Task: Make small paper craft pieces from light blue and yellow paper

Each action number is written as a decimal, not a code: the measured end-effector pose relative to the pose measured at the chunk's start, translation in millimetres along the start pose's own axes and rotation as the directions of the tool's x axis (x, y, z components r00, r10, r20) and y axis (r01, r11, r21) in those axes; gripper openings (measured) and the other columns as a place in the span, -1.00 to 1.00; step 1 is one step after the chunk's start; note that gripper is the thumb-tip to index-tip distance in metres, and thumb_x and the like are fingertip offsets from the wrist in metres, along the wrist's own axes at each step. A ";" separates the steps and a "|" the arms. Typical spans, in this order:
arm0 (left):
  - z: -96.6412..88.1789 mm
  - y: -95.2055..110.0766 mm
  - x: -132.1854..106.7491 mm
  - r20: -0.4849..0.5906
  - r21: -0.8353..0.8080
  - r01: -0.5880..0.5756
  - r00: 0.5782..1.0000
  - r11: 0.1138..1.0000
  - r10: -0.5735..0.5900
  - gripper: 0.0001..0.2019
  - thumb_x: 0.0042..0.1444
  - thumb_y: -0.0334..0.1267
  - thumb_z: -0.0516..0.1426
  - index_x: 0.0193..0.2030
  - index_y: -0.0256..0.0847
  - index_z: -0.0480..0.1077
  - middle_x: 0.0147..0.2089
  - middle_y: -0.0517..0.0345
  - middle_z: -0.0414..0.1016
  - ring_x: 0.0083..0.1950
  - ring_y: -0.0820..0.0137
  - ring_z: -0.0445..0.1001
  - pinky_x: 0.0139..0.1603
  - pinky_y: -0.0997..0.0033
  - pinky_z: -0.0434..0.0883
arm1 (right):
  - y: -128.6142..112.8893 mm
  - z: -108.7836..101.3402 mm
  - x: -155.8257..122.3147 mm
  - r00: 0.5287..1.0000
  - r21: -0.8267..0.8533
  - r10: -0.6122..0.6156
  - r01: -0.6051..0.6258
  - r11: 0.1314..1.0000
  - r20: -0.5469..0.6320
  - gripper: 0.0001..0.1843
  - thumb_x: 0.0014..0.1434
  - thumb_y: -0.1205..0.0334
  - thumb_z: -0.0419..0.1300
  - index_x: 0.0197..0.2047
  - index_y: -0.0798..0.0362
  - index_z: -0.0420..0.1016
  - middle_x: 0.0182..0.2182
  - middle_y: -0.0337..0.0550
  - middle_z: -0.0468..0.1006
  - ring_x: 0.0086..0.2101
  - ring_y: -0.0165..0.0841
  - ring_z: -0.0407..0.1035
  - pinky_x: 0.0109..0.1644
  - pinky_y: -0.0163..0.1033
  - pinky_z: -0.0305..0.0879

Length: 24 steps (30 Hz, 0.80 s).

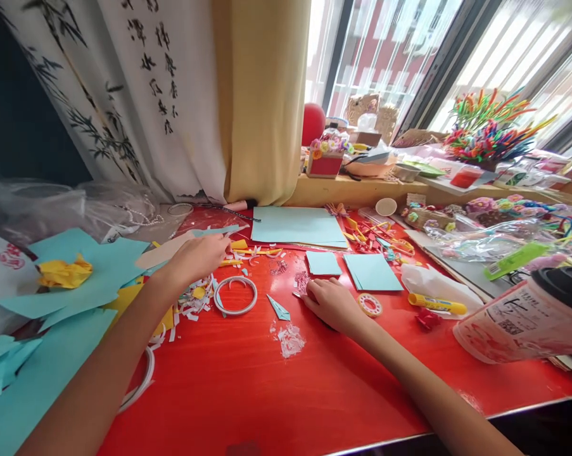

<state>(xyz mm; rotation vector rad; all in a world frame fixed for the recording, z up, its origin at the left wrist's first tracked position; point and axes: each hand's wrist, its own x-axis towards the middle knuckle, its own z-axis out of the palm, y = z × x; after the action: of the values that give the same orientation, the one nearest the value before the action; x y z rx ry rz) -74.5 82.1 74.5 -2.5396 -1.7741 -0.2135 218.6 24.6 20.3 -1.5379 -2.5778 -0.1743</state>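
Observation:
My left hand is over the paper scraps at the left middle, its fingers curled down beside a light-blue paper strip. What lies under those fingertips is hidden. On the red table, my right hand is closed over a slim tool with a metal-looking tip and a dark part under the palm; most of it is covered. Left of this hand lies a small folded light-blue paper piece. Behind it are a small stack of blue squares and a larger one.
A tape roll lies between my arms. Blue sheets rest at the back. Crumpled yellow paper is at left. To the right are a small dispenser ring, a yellow glue stick and a lidded cup.

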 end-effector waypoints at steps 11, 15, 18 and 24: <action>41.8 23.4 -34.3 0.018 0.021 -0.003 1.000 1.000 0.002 -0.76 0.08 -0.25 0.06 -0.11 -0.24 0.27 -0.05 -0.08 0.30 -0.07 0.22 0.37 -0.13 0.33 0.27 | -1.4 6.0 2.2 0.998 0.054 0.067 -0.067 0.996 0.000 -0.64 0.26 0.08 -0.12 -0.43 0.09 0.32 -0.41 -0.14 0.51 -0.39 -0.34 0.37 -0.34 -0.29 0.01; 49.1 21.8 -40.9 -0.048 0.052 -0.020 0.999 0.998 0.023 -0.87 0.14 -0.26 -0.01 -0.22 -0.23 0.30 -0.14 0.01 0.35 -0.12 0.27 0.38 -0.13 0.34 0.26 | -1.3 5.2 0.1 0.997 0.077 0.076 -0.076 0.994 0.002 -0.65 0.25 0.08 -0.09 -0.42 0.09 0.34 -0.39 -0.11 0.52 -0.39 -0.34 0.38 -0.38 -0.31 -0.02; 51.2 23.0 -41.8 -0.094 0.078 -0.063 0.993 0.995 0.070 -0.85 0.17 -0.30 -0.05 -0.25 -0.23 0.31 -0.17 0.02 0.39 -0.13 0.27 0.38 -0.11 0.31 0.25 | -0.8 4.8 -2.4 0.997 0.099 0.082 -0.082 0.992 0.001 -0.66 0.24 0.07 -0.09 -0.41 0.09 0.35 -0.37 -0.11 0.52 -0.38 -0.35 0.37 -0.41 -0.32 -0.03; 49.0 26.8 -46.0 -0.175 0.109 -0.132 0.973 0.985 0.150 -0.77 0.18 -0.39 -0.11 -0.24 -0.25 0.36 -0.18 -0.07 0.40 -0.11 0.19 0.36 -0.07 0.18 0.22 | 2.5 6.6 -4.1 0.995 0.134 0.099 -0.100 0.986 0.017 -0.64 0.24 0.02 -0.09 -0.37 0.08 0.36 -0.34 -0.10 0.52 -0.39 -0.36 0.37 -0.44 -0.34 -0.04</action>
<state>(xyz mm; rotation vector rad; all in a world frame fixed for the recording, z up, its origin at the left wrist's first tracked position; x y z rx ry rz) -60.4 35.3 21.1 -2.4757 -1.4954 -0.3352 222.3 23.3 13.1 -1.6170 -2.4572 0.0178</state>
